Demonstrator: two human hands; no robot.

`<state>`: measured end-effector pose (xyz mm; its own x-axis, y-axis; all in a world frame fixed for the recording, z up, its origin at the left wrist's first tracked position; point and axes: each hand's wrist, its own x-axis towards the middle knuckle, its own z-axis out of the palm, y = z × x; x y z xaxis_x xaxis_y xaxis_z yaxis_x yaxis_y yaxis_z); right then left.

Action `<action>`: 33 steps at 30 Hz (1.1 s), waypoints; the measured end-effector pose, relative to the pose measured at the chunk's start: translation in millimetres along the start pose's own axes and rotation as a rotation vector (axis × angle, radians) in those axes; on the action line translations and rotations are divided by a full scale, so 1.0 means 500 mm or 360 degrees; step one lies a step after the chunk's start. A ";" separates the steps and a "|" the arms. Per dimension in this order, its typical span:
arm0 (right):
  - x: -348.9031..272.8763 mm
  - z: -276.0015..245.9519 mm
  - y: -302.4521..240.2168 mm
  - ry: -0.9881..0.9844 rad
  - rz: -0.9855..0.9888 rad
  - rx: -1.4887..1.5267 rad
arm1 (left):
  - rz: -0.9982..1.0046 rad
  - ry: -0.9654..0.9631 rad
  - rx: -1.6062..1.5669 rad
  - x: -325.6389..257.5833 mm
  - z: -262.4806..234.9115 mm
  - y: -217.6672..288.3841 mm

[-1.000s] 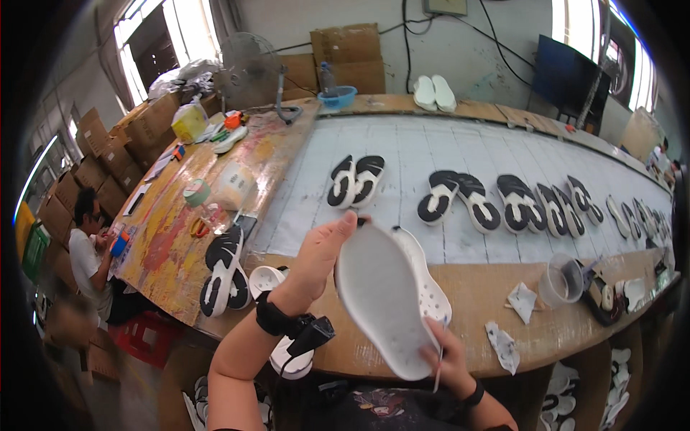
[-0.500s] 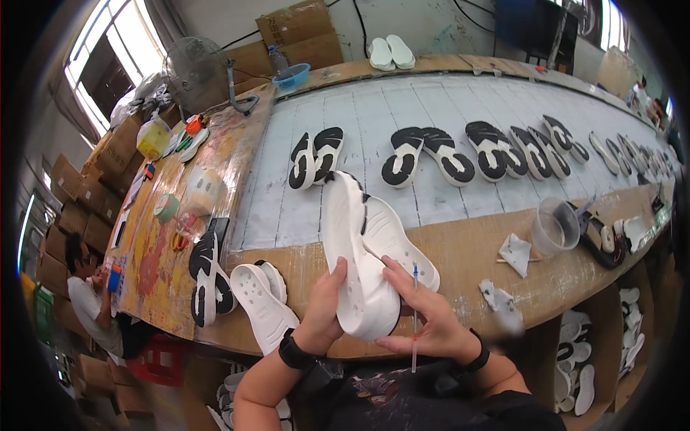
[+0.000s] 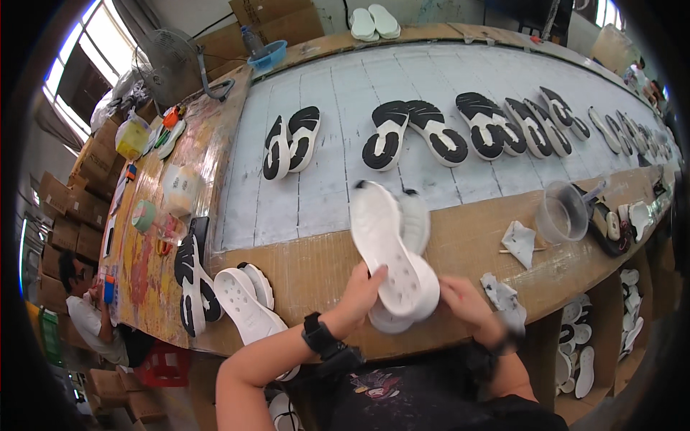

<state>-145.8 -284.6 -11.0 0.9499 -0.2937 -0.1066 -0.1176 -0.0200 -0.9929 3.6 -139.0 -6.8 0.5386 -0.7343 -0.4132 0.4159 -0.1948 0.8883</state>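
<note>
A pair of white shoe soles is held up over the near edge of the table. The nearer white shoe sole [image 3: 384, 244] shows its inner side with small holes at the heel, and the second sole [image 3: 415, 221] lies behind it, partly hidden and blurred. My left hand [image 3: 361, 293] grips the pair by the side, thumb over the near sole's edge. Against the heel end on the other side, my right hand [image 3: 466, 303] closes its fingers on the sole; it is slightly smeared by motion. Left of them on the cardboard rests another white sole [image 3: 248, 309].
Black-and-white soles [image 3: 388, 136] stand in a row across the white tabletop. On the right are a clear plastic tub [image 3: 562, 213] and crumpled white paper [image 3: 520, 243]. A paint-stained side table [image 3: 144, 266] with a fan [image 3: 171, 65] is at left; a person [image 3: 90, 309] sits beyond it.
The soles have turned so the near one shows its inner side, and they have shifted slightly right. My right hand has moved right; the thin pen seen by it before no longer shows.
</note>
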 end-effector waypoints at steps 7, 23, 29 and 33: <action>-0.063 0.043 -0.012 0.0452 -0.0131 -0.0205 | 0.0035 -0.0549 0.0846 -0.044 -0.039 0.068; -0.040 -0.005 -0.076 0.0169 -0.0396 -0.0986 | 0.0252 0.1082 0.0682 0.338 -0.512 0.295; -0.025 -0.061 -0.149 0.0219 -0.0397 -0.0723 | 0.0215 0.0131 -0.0463 0.087 -0.318 0.334; 0.017 0.035 -0.236 0.0231 -0.0458 0.0348 | 0.0247 -0.0355 -0.0543 -0.071 -0.106 0.256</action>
<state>-118.6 -268.3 104.3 0.8823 -0.4385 0.1708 0.2269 0.0785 -0.9707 76.5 -103.4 110.9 0.4582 -0.8676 -0.1932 0.5810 0.1279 0.8038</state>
